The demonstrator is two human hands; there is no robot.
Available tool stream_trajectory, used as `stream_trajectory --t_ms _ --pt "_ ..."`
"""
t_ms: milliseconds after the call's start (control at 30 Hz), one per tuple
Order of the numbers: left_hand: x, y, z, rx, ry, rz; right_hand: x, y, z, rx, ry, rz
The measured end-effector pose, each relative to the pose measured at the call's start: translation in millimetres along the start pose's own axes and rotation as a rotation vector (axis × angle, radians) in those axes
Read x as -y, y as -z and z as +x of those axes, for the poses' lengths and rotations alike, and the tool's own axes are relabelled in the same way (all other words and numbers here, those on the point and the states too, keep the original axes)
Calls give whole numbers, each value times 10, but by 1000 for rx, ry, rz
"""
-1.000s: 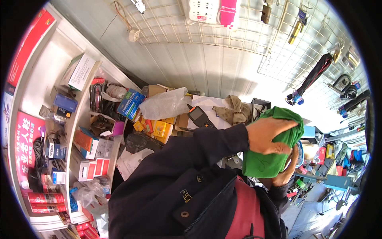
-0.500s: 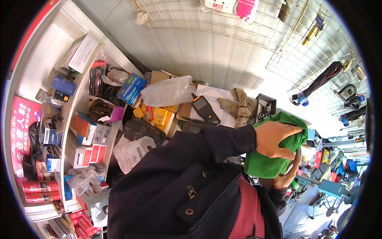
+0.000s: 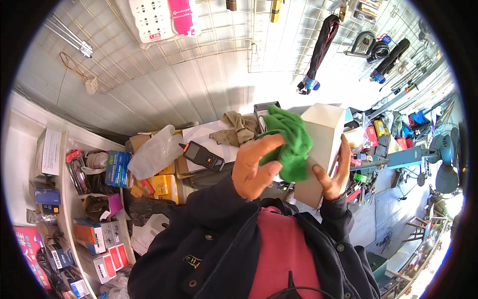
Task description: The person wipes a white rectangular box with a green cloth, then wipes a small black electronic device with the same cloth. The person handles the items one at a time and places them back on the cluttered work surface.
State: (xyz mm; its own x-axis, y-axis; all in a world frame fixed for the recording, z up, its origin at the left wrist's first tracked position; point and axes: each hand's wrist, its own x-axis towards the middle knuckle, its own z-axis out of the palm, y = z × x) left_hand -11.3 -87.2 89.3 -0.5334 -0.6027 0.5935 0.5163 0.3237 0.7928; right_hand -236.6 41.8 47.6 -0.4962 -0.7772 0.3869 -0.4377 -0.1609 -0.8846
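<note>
My left hand [image 3: 256, 167] pinches a bunched green cloth [image 3: 291, 142] between its curled fingers and thumb. Just right of the cloth is a white box-shaped object [image 3: 322, 132] with flat faces, held tilted in front of my chest. My right hand [image 3: 336, 174] grips its right side, with the thumb on the face toward me and the fingers along the edge. The cloth hangs against the left side of the white object and hides part of it. A black handheld device with a small screen and keys [image 3: 201, 155] lies on papers beyond my left forearm.
A crumpled brown cloth [image 3: 239, 127] and a plastic bag [image 3: 157, 152] lie on the cluttered bench. White shelves [image 3: 67, 199] of boxes stand left. Locks hang from a wire grid [image 3: 214, 47] on the wall. A blue-green machine arm [image 3: 406, 158] and a fan [image 3: 445, 154] are at right.
The view has swung right. The green cloth, which covered the object, is now gathered in my left hand, baring the white box. My right hand has come into fuller view on its side.
</note>
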Motion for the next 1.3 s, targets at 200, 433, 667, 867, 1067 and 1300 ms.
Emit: stream_trajectory --t_ms 200,433,667,867,1067,1300 --pt "43 -271 444 157 -409 800 211 -325 -38 126 -82 218" --pt "115 -522 27 295 -255 723 81 -187 -50 -2 -126 323" --pt "143 -428 -91 353 -269 651 5 -186 -45 39 -186 537" --pt "215 -291 486 215 -328 871 92 -280 -67 80 -194 485" --pt "192 -428 211 315 -267 806 97 -147 -13 -39 -261 671" --pt "340 -386 272 182 -338 787 94 -163 -25 -32 -171 462"
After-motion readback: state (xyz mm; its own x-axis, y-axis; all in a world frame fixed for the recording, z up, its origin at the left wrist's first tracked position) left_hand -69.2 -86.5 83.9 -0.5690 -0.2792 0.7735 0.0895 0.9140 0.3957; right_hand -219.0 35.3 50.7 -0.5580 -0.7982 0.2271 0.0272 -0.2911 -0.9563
